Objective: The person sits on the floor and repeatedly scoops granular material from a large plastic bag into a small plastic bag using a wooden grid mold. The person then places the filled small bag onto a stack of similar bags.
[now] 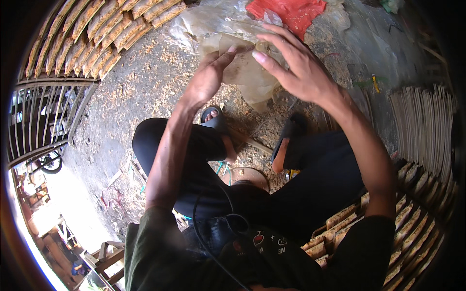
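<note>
Translucent, yellowish-brown sheet of thin, wrinkled film (250, 76) hangs above the floor in front of the person, its lower edge drooping in a soft, uneven point; the left hand (206, 80) pinches its left side, thumb laid flat on the near face, the other fingers mostly hidden behind; the right hand (303, 72) is at its right side, fingers spread and thumb held apart from them, though whether it touches the film I cannot tell. Beyond the sheet lie crumpled, glossy clear plastic (187, 30) and a matt, creased red plastic piece (293, 12); below it is a rough grey floor (141, 72) strewn with pale crumbs; left of it, stacked rows of ridged, curved tan strips (99, 31); far right of it, tightly packed thin grey slats (422, 128).
</note>
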Demonstrator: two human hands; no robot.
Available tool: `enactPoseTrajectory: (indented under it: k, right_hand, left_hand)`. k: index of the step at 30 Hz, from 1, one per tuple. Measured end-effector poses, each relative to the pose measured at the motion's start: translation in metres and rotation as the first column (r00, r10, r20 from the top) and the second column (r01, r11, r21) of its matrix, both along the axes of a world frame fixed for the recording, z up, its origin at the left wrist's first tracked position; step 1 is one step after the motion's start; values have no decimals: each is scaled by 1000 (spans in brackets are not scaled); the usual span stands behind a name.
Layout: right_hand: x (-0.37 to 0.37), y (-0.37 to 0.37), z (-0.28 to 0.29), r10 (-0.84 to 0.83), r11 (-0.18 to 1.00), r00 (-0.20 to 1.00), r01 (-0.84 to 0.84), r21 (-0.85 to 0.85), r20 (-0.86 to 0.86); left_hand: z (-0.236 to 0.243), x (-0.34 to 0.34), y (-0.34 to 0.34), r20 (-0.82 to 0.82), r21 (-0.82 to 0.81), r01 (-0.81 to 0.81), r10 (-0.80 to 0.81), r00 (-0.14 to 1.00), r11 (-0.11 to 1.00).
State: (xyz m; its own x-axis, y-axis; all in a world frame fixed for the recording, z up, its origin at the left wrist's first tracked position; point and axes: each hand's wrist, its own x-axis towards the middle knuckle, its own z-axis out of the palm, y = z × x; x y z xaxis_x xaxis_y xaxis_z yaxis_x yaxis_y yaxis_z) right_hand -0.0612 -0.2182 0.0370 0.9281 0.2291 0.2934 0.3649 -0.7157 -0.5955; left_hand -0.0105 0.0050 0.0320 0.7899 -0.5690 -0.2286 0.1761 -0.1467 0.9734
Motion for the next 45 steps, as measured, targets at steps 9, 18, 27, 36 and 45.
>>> enactPoseTrajectory:
  k: [9,18,27,36,45]
  right_hand:
    - [41,-43,-27,245,908,960,-179,379,-133]
    - [31,-49,-48,311,869,829,-50,493,-464]
    - [38,-67,12,347,437,839,252,864,-420]
    - [41,-74,40,90,300,925,327,896,-368]
    - [43,-160,-4,146,192,976,135,972,-164]
  left_hand:
    - [-20,77,78,759,-153,484,-211,616,862]
    - [-46,103,127,218,-514,50,74,973,857]
    - [-4,76,72,-394,-773,-157,-272,878,614]
    - [-24,68,27,92,-202,-117,138,986,972]
    - [-45,66,-2,89,176,174,-192,977,969]
